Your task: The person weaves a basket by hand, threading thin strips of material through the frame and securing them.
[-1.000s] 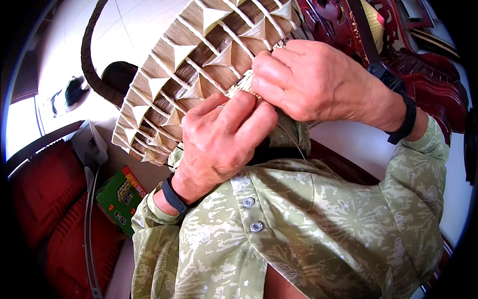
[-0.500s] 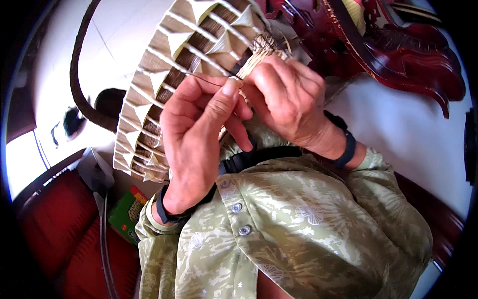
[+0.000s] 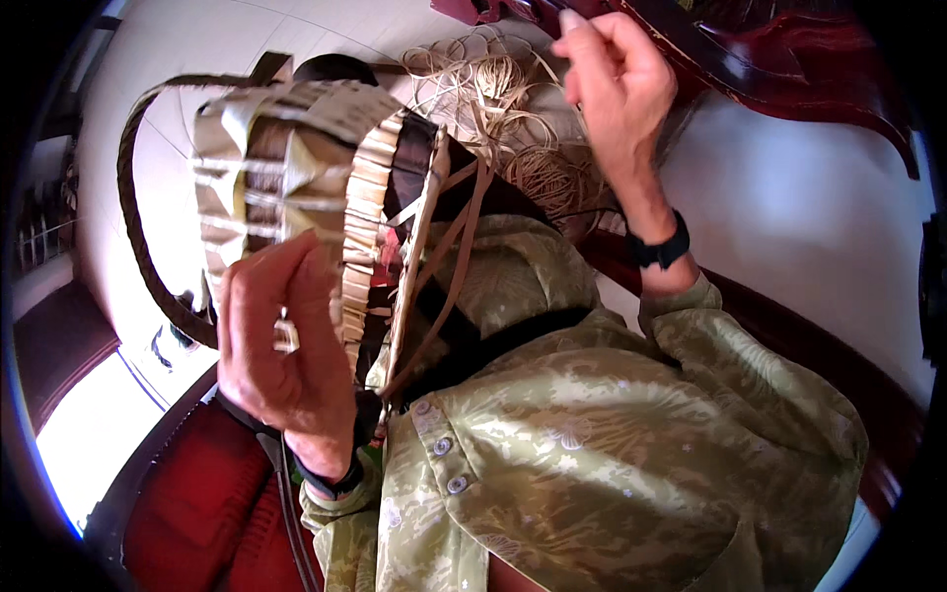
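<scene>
A woven basket with folded pale triangles and a ribbed tan rim band lies tilted at the left, its opening toward my lap. My left hand is in front of its side, thumb and fingers pinched together and slightly blurred. Whatever is between those fingertips, I cannot make out. Raised far to the upper right, apart from the basket, my right hand has thumb and forefinger brought together. Any strand in that pinch is too fine to see. Flat brown strips trail along the basket's edge.
Loose coils of tan strips lie beyond the basket, with another bundle nearer. A dark brown curved hoop arches at the left. Carved dark red furniture stands at the upper right, a red cushioned seat at the lower left.
My hands were close together at the basket's rim with a dark thread by the left fingers. The right has swung up and away; the left has moved left. The basket has turned, showing its opening.
</scene>
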Action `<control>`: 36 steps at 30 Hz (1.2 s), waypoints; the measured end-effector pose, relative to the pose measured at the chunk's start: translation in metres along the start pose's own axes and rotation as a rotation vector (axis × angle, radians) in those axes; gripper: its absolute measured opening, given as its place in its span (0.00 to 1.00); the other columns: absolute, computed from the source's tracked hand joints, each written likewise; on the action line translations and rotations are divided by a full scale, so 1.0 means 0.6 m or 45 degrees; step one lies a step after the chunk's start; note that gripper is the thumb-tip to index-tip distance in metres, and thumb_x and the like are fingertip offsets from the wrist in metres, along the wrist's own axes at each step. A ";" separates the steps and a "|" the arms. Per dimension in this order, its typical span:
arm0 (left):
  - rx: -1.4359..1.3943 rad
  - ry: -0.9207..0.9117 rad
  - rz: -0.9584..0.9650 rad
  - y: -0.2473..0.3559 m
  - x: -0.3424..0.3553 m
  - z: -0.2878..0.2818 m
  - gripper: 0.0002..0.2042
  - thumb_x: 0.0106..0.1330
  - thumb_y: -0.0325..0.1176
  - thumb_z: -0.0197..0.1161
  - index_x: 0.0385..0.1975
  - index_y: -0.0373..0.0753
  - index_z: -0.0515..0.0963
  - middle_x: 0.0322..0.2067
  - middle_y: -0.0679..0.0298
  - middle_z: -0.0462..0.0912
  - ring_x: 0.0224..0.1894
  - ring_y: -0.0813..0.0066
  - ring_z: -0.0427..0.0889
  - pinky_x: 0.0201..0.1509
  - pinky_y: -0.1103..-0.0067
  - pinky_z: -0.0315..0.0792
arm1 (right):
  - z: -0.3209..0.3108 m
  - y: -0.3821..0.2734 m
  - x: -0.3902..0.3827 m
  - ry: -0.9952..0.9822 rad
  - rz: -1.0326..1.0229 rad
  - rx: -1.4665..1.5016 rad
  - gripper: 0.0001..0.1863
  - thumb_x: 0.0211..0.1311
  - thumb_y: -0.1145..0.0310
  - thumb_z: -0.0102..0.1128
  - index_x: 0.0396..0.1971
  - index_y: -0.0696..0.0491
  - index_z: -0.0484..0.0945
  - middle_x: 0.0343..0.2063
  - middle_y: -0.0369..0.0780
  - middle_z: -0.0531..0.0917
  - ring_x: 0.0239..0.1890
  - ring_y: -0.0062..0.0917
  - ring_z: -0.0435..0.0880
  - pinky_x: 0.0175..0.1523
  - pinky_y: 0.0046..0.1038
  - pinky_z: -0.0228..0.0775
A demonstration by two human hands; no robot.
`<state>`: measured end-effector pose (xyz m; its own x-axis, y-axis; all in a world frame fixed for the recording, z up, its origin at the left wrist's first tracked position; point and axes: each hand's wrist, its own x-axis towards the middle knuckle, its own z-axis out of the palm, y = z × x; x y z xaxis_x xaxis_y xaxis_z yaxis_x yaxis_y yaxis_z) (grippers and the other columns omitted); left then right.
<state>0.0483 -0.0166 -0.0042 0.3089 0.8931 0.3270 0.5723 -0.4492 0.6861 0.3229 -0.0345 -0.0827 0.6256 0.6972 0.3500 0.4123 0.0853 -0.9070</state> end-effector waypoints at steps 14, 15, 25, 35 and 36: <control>0.321 -0.197 0.457 0.033 0.083 0.043 0.11 0.43 0.15 0.66 0.29 0.33 0.81 0.23 0.58 0.82 0.20 0.68 0.79 0.23 0.74 0.72 | 0.070 0.608 -0.120 -0.660 0.958 -0.425 0.15 0.63 0.61 0.61 0.25 0.58 0.81 0.18 0.38 0.82 0.14 0.23 0.81 0.24 0.29 0.75; 0.225 -0.108 0.528 0.005 0.071 0.041 0.12 0.40 0.15 0.64 0.27 0.33 0.80 0.23 0.57 0.83 0.19 0.68 0.79 0.22 0.75 0.71 | 0.067 0.654 -0.134 -0.697 0.878 -0.492 0.14 0.64 0.61 0.61 0.27 0.57 0.82 0.19 0.36 0.82 0.14 0.20 0.81 0.23 0.27 0.74; -0.095 -0.298 0.277 -0.011 0.054 0.017 0.02 0.62 0.23 0.61 0.32 0.33 0.79 0.20 0.56 0.80 0.19 0.68 0.79 0.24 0.73 0.72 | 0.152 0.744 -0.175 -0.508 0.552 -0.673 0.12 0.62 0.63 0.55 0.32 0.52 0.85 0.30 0.50 0.86 0.36 0.47 0.85 0.43 0.44 0.76; -0.162 -0.430 0.319 -0.022 0.077 0.016 0.05 0.57 0.24 0.65 0.31 0.34 0.79 0.22 0.55 0.81 0.19 0.68 0.79 0.23 0.73 0.73 | 0.192 0.748 -0.142 -0.525 1.631 0.060 0.14 0.63 0.68 0.54 0.17 0.54 0.72 0.11 0.38 0.75 0.06 0.24 0.68 0.08 0.27 0.55; -0.168 -0.439 0.327 -0.022 0.079 0.014 0.05 0.56 0.24 0.66 0.31 0.34 0.79 0.22 0.55 0.81 0.18 0.68 0.79 0.23 0.73 0.73 | 0.179 0.749 -0.150 -0.661 1.428 0.136 0.13 0.62 0.66 0.56 0.18 0.54 0.73 0.11 0.38 0.74 0.07 0.23 0.69 0.10 0.27 0.57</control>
<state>0.0615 0.0317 -0.0032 0.6762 0.6826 0.2772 0.3493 -0.6283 0.6951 0.3811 0.0175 -0.5471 0.2514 0.6195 -0.7436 -0.2525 -0.6997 -0.6683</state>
